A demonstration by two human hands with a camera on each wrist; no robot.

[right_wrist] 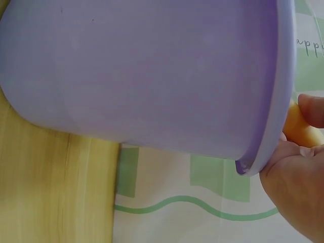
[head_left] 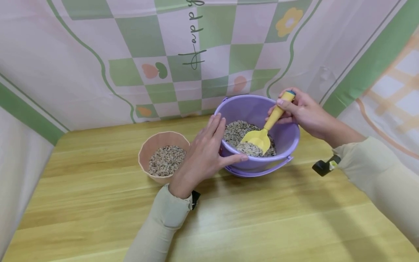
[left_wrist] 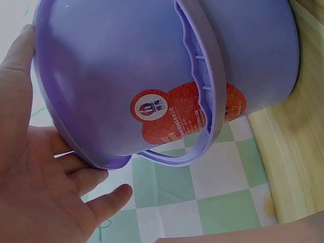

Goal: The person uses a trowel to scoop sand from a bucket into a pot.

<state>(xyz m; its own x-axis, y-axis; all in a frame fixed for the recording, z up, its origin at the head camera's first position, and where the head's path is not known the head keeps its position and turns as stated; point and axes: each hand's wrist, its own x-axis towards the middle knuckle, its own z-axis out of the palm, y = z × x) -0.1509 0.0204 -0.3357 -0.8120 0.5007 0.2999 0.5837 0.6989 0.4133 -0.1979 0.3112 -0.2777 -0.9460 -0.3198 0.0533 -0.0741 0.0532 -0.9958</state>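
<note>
A purple bucket (head_left: 288,142) stands on the table with gravel (head_left: 237,131) inside, grey and speckled. My right hand (head_left: 306,111) grips the yellow handle of a toy shovel (head_left: 273,117). The shovel's blade is down in the bucket, with some gravel on it. In the right wrist view, my right hand (right_wrist: 298,172) is at the bucket's rim, the shovel's blade hidden behind the wall. My left hand (head_left: 206,149) rests against the bucket's left rim, fingers fairly straight and thumb along the near edge. Left of that hand, a pink bowl (head_left: 145,153) holds more gravel (head_left: 167,160).
The wooden table (head_left: 98,211) meets a checked green-and-white cloth (head_left: 183,91) at the back. The bucket's handle (left_wrist: 217,91) hangs down its near side, in front of a red label (left_wrist: 174,114). A black wrist device (head_left: 322,167) sits by the right sleeve.
</note>
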